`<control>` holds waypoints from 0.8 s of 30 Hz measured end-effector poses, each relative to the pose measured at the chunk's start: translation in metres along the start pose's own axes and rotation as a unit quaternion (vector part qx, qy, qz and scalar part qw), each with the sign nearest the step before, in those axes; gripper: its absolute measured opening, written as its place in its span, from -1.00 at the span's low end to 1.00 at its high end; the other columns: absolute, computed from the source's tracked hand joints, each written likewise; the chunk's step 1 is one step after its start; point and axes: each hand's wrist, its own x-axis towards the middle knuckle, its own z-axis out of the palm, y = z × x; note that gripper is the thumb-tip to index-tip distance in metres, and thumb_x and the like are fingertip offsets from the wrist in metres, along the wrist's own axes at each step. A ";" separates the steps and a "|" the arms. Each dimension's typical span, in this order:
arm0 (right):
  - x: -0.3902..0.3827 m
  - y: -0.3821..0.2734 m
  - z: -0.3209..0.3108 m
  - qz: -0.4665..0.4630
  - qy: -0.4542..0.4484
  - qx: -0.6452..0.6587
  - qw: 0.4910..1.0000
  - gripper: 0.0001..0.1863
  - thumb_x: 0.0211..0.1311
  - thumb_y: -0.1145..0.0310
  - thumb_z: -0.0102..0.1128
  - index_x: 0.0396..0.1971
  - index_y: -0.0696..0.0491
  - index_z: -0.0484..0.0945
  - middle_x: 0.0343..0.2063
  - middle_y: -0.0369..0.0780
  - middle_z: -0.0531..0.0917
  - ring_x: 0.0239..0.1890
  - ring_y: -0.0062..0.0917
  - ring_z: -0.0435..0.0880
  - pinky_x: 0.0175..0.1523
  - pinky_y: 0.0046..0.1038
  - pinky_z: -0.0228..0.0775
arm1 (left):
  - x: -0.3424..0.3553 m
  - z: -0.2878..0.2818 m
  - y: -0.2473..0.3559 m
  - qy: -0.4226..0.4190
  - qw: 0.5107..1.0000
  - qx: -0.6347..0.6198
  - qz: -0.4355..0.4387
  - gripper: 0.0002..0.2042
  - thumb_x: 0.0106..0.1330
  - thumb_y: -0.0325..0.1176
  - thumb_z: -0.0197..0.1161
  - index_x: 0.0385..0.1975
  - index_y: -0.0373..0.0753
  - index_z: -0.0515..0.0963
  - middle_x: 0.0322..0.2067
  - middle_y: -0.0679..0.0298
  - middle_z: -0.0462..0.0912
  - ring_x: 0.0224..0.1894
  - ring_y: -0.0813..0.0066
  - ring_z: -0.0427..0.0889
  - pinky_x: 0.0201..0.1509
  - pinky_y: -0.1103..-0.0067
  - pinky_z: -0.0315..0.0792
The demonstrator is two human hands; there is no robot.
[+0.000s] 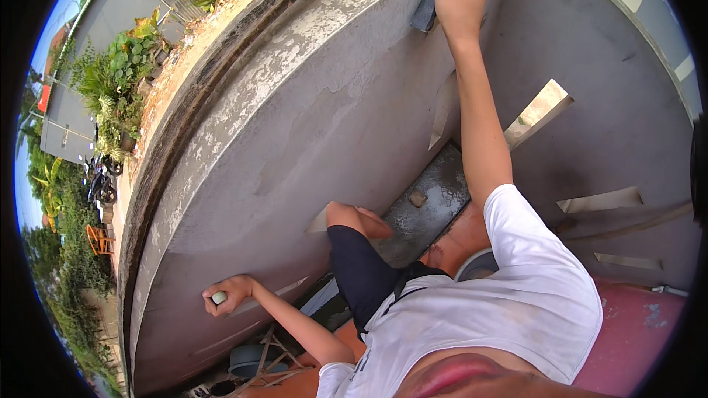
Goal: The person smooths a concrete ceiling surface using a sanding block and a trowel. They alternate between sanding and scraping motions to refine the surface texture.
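Fingers of the right hand [461, 0] grasp a dark grey, flat rectangular block [424, 15] at the far end of a grey plastered wall [295, 140], close to its upper edge. To the near left, the left hand's fingers curl around a pale green, round-ended object [219, 297] beside the same wall; whether it touches the plaster, I cannot tell. Between the hands, a small brownish chunk [418, 199] sits on a dark, wet-looking slab [398, 230].

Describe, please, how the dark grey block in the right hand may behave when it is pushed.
The dark grey block is probably stiff, as its edges look straight. It seems fairly light, since the right hand alone holds it at arm's length.
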 end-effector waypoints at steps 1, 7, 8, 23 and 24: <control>0.002 0.000 0.002 0.028 0.011 -0.002 1.000 -0.76 0.49 0.37 0.06 -0.40 0.19 0.44 -0.73 -0.23 0.50 -0.70 -0.51 0.45 -0.49 -0.28 0.32 | 0.000 -0.001 -0.001 0.005 1.000 -0.003 -0.003 -0.82 0.51 -0.36 0.23 -0.27 -0.30 0.41 -0.39 0.16 0.52 -0.37 0.25 0.51 -0.25 0.34 0.43; -0.081 -0.055 0.022 0.035 -0.039 0.092 0.994 -0.77 0.47 0.39 0.07 -0.35 0.25 0.43 -0.69 -0.20 0.48 -0.62 -0.61 0.43 -0.44 -0.38 0.31 | 0.009 -0.004 -0.004 0.004 0.999 0.019 0.036 -0.82 0.50 -0.37 0.25 -0.29 -0.29 0.41 -0.41 0.16 0.54 -0.39 0.23 0.52 -0.27 0.34 0.43; -0.074 -0.048 0.020 0.019 -0.045 0.091 0.995 -0.76 0.47 0.39 0.07 -0.38 0.24 0.41 -0.68 -0.21 0.49 -0.62 -0.60 0.44 -0.43 -0.38 0.32 | 0.008 -0.004 -0.004 0.004 0.999 0.019 0.037 -0.82 0.50 -0.37 0.24 -0.29 -0.29 0.41 -0.41 0.16 0.54 -0.40 0.23 0.52 -0.28 0.34 0.43; 0.001 -0.003 0.007 0.101 0.055 0.034 0.993 -0.74 0.44 0.43 0.07 -0.47 0.25 0.40 -0.67 -0.15 0.53 -0.62 -0.40 0.49 -0.37 -0.24 0.38 | 0.009 -0.003 -0.007 -0.004 1.000 -0.002 0.020 -0.81 0.50 -0.35 0.25 -0.29 -0.28 0.41 -0.41 0.17 0.54 -0.42 0.24 0.52 -0.30 0.34 0.43; 0.002 -0.005 0.007 0.109 0.052 0.038 0.992 -0.73 0.44 0.43 0.07 -0.48 0.25 0.39 -0.67 -0.15 0.53 -0.62 -0.40 0.49 -0.37 -0.23 0.38 | 0.008 -0.002 -0.008 -0.005 1.000 -0.002 0.021 -0.81 0.50 -0.35 0.25 -0.29 -0.28 0.41 -0.42 0.17 0.54 -0.42 0.24 0.52 -0.30 0.34 0.43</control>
